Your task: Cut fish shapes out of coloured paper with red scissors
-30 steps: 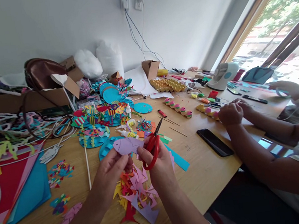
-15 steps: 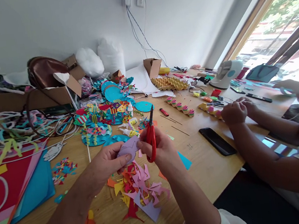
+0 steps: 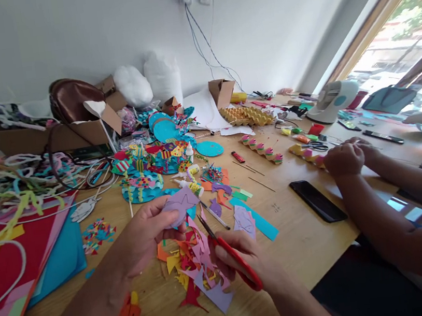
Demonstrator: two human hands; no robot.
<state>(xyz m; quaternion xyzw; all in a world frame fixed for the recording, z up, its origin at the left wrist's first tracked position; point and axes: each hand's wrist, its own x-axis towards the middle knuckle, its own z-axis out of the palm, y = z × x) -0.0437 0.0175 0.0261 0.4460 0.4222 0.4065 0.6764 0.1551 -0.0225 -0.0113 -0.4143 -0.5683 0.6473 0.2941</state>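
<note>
My left hand (image 3: 147,235) pinches a lilac paper fish cutout (image 3: 180,204) and holds it just above the wooden table (image 3: 284,231). My right hand (image 3: 244,258) grips red-handled scissors (image 3: 227,250); their blades are open and point up-left toward the fish. Under both hands lies a heap of pink, lilac, red and yellow paper offcuts (image 3: 197,267).
Another person's hands (image 3: 346,157) work at the right beside a black phone (image 3: 317,200). Coloured paper sheets (image 3: 17,258) lie at the left, an open cardboard box (image 3: 47,136) behind them. Blue paper fish plates (image 3: 141,181), glue bottles and yellow egg trays (image 3: 246,116) crowd the middle.
My right hand has dropped with the scissors from upright beside the fish down toward the table's near edge, blades now open. The left hand keeps the fish, turned a little.
</note>
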